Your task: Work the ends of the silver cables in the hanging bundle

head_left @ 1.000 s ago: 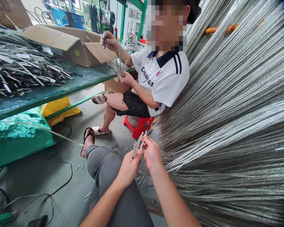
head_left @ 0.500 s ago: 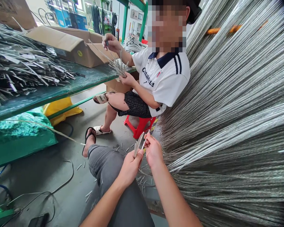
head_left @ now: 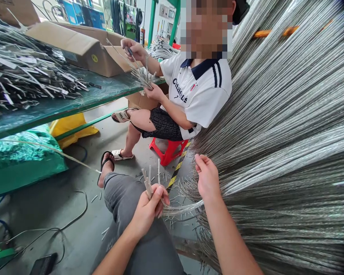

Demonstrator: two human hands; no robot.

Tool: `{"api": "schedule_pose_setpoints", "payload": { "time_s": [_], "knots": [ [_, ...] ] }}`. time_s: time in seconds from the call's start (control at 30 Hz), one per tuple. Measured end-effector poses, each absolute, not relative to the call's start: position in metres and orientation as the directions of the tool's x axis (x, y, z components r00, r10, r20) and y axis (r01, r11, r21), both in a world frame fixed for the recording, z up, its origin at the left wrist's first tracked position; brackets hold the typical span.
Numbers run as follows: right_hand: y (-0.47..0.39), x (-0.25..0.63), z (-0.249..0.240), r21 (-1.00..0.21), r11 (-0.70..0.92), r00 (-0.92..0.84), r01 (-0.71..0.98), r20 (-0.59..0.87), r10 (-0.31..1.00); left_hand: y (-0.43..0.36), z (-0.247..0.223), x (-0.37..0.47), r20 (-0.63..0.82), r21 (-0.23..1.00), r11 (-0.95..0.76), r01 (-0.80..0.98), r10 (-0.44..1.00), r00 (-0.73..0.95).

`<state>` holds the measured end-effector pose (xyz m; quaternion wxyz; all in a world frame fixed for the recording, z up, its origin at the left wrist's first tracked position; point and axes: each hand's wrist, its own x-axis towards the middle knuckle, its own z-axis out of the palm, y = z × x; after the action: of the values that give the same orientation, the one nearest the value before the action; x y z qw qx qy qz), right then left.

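My left hand (head_left: 150,204) is closed around the ends of a few silvery braided wires (head_left: 183,209). Their pale, stiff tips (head_left: 146,182) point up from the fist, and one thin tip stands apart from the others. From the fist the wires sag to the right, passing behind my right wrist toward a large bundle of similar wires (head_left: 275,126). My right hand (head_left: 208,176) is raised to the right, apart from the tips, in front of the bundle's edge. Its fingers are curled and pinched together; whether anything small is between them is hidden.
A co-worker on a red stool (head_left: 169,151) holds a fan of wires (head_left: 145,78). On the green bench (head_left: 88,99) lie a pile of metal strips (head_left: 31,72) and an open cardboard box (head_left: 83,49). Short cut pieces litter the floor (head_left: 103,214). Cables run at lower left.
My right hand has moved right, away from the wire tips it was pinching. My left hand has lowered to the left with the wires, whose tips now stand more spread.
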<state>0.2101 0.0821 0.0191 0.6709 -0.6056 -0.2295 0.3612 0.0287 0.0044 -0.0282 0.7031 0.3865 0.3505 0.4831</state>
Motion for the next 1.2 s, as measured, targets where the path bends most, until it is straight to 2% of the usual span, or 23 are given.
{"api": "schedule_pose_setpoints", "payload": {
  "time_s": [0.07, 0.13, 0.2, 0.23, 0.3, 0.37, 0.4, 0.47, 0.6, 0.7, 0.77, 0.83, 0.93, 1.03, 1.2],
  "knots": [
    [0.067, 0.203, 0.011, -0.996, -0.01, 0.641, -0.084, -0.062, 0.765, 0.008, -0.028, 0.031, -0.117, 0.869, 0.232, -0.438, 0.955, 0.274],
    [0.049, 0.195, 0.003, -0.987, -0.024, 0.602, 0.162, 0.08, 0.795, 0.009, -0.028, 0.034, -0.114, 0.854, 0.228, -0.467, 0.959, 0.259],
    [0.032, 0.187, 0.0, -0.911, 0.007, 0.414, 0.412, 0.194, 0.889, 0.01, -0.028, 0.035, -0.12, 0.829, 0.228, -0.51, 0.964, 0.236],
    [0.023, 0.184, 0.0, -0.876, 0.042, 0.271, 0.481, 0.194, 0.943, 0.01, -0.028, 0.035, -0.126, 0.817, 0.23, -0.529, 0.966, 0.225],
    [0.009, 0.178, 0.004, -0.851, 0.089, -0.013, 0.517, 0.097, 0.995, 0.01, -0.029, 0.034, -0.142, 0.802, 0.235, -0.548, 0.968, 0.208],
    [0.0, 0.174, 0.006, -0.827, 0.089, -0.172, 0.555, -0.01, 0.985, 0.009, -0.03, 0.034, -0.155, 0.801, 0.242, -0.548, 0.967, 0.202],
    [-0.002, 0.174, 0.006, -0.807, 0.077, -0.183, 0.585, -0.038, 0.982, 0.009, -0.03, 0.034, -0.158, 0.8, 0.242, -0.55, 0.968, 0.196],
    [-0.002, 0.174, 0.003, -0.777, 0.032, -0.096, 0.629, -0.037, 0.995, 0.01, -0.029, 0.034, -0.162, 0.789, 0.231, -0.569, 0.972, 0.169],
    [0.007, 0.181, -0.01, -0.723, -0.001, 0.13, 0.691, 0.123, 0.984, 0.011, -0.026, 0.034, -0.165, 0.754, 0.198, -0.626, 0.98, 0.112],
    [0.008, 0.182, -0.012, -0.629, 0.086, 0.107, 0.773, 0.263, 0.959, 0.012, -0.024, 0.034, -0.169, 0.722, 0.209, -0.659, 0.978, 0.125],
    [0.005, 0.18, -0.008, -0.593, 0.162, 0.022, 0.789, 0.29, 0.957, 0.013, -0.023, 0.033, -0.181, 0.694, 0.222, -0.685, 0.974, 0.132],
    [0.001, 0.176, -0.004, -0.601, 0.213, -0.068, 0.77, 0.254, 0.965, 0.013, -0.022, 0.033, -0.196, 0.664, 0.235, -0.71, 0.971, 0.137],
    [-0.005, 0.172, -0.002, -0.623, 0.208, -0.181, 0.755, 0.107, 0.978, 0.013, -0.021, 0.032, -0.212, 0.642, 0.232, -0.731, 0.97, 0.121],
    [-0.01, 0.169, -0.005, -0.575, 0.21, -0.249, 0.791, 0.011, 0.969, 0.013, -0.021, 0.032, -0.217, 0.653, 0.21, -0.728, 0.972, 0.085],
    [-0.018, 0.165, -0.013, -0.604, 0.069, -0.097, 0.794, -0.014, 0.995, 0.013, -0.022, 0.033, -0.229, 0.664, 0.219, -0.714, 0.97, 0.085]
  ]
}}
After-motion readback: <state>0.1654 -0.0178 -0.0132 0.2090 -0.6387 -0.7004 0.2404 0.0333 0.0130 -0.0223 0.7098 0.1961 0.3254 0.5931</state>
